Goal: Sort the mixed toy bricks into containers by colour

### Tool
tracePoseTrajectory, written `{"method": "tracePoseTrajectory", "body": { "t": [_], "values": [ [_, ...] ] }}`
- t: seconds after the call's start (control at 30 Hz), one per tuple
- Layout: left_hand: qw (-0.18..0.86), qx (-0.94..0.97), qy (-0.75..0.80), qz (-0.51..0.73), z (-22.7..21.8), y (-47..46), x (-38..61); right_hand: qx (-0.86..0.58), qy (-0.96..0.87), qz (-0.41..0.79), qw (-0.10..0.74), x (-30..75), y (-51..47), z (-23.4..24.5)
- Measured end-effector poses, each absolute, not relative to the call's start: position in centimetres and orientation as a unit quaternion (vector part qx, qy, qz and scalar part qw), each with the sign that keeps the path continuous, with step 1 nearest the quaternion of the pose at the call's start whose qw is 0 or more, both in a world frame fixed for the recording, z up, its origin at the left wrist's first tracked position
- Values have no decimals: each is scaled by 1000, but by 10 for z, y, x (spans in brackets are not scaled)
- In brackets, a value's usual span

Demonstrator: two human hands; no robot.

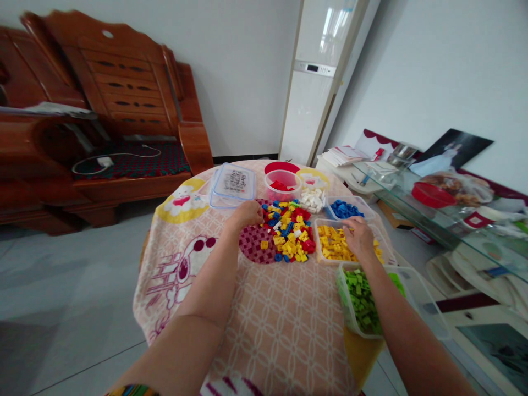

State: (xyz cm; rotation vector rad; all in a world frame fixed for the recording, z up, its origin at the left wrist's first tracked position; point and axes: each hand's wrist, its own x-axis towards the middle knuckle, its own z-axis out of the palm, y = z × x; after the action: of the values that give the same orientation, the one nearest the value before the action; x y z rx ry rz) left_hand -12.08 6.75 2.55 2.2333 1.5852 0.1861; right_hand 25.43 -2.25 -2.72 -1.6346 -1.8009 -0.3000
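A heap of mixed red, yellow, blue and white bricks (289, 231) lies on the round table's patterned cloth (268, 319). My left hand (246, 213) rests at the heap's left edge, fingers curled down onto the bricks; what they pinch is hidden. My right hand (359, 236) reaches into the clear tub of yellow bricks (330, 245), fingers bent down among them. A tub of green bricks (361, 297) stands under my right forearm. Behind the heap are a tub of blue bricks (344, 209), a tub of white bricks (312, 199) and a round tub of red bricks (282, 186).
A clear lid (233, 183) lies at the table's back left, a red lid (281, 166) behind the red tub. A wooden bench (103, 121) stands to the left, a glass shelf with clutter (433, 203) to the right, a white floor-standing unit (313, 82) behind.
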Motion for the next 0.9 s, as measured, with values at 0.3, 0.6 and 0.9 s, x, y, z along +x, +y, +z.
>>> {"method": "tracePoseTrajectory", "body": {
  "t": [0.3,0.6,0.9],
  "values": [
    [221,798,553,88,20,69,-116,-633,-687,-122,336,254,-22,-28],
    [214,797,558,83,19,69,-115,-634,-689,-114,333,254,-23,-27],
    [304,783,525,139,21,72,-124,-636,-688,-114,329,254,-23,-28]
  ]
}}
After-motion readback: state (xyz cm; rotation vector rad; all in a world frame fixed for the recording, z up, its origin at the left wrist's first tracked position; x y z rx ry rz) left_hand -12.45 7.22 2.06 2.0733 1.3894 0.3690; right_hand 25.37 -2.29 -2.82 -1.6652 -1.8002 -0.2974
